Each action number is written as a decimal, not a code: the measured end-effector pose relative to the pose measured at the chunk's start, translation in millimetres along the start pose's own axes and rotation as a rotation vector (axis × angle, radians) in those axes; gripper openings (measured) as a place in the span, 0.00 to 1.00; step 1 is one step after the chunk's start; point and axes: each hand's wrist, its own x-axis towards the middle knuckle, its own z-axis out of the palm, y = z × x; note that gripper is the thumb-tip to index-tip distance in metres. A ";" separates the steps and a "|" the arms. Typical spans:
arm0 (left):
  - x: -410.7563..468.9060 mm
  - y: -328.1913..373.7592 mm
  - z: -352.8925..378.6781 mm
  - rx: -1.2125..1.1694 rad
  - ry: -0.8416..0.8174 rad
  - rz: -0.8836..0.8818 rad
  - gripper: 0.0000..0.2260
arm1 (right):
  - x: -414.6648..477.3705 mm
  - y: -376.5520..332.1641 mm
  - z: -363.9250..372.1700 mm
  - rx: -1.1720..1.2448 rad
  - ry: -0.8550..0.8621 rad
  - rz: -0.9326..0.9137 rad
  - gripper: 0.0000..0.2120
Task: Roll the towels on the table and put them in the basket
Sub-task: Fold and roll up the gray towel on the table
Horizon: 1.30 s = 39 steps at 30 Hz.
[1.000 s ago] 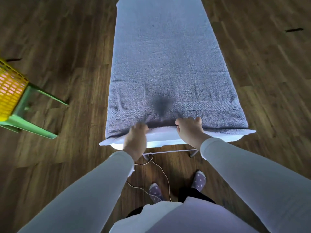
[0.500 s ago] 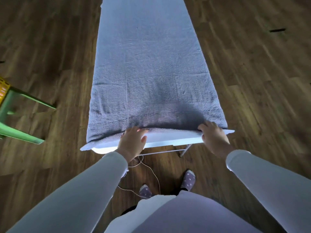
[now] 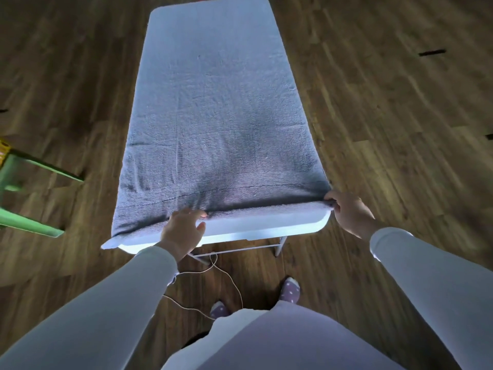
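Right hand (image 3: 348,212) grip pinching the nubby grey towel (image 3: 218,124) corner, left hand (image 3: 184,231) spread flat on its hem.

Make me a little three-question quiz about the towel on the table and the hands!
1. True or false: the grey towel is already rolled up.
2. Which hand pinches the towel's near corner: A) left hand B) right hand?
3. Fill in: the towel lies spread on the white ____.

Key: 1 false, it lies flat. 2 B; the left hand rests at the near edge. 3 table.
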 end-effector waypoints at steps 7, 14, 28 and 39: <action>0.8 1.5 -2.4 -0.037 0.026 -0.003 0.13 | 24.7 34.9 -7.7 0.050 -0.150 -0.038 0.15; 1.4 11.0 -3.6 -0.074 0.104 -0.020 0.10 | 42.4 33.5 -18.1 0.048 -0.218 0.001 0.13; -12.1 -3.3 3.1 -0.062 0.072 0.051 0.23 | 5.8 -122.1 12.4 -0.195 -0.067 -0.442 0.12; -31.6 -122.0 -18.4 0.030 0.166 -0.027 0.21 | -54.8 -241.9 110.1 -0.553 -0.134 -0.405 0.33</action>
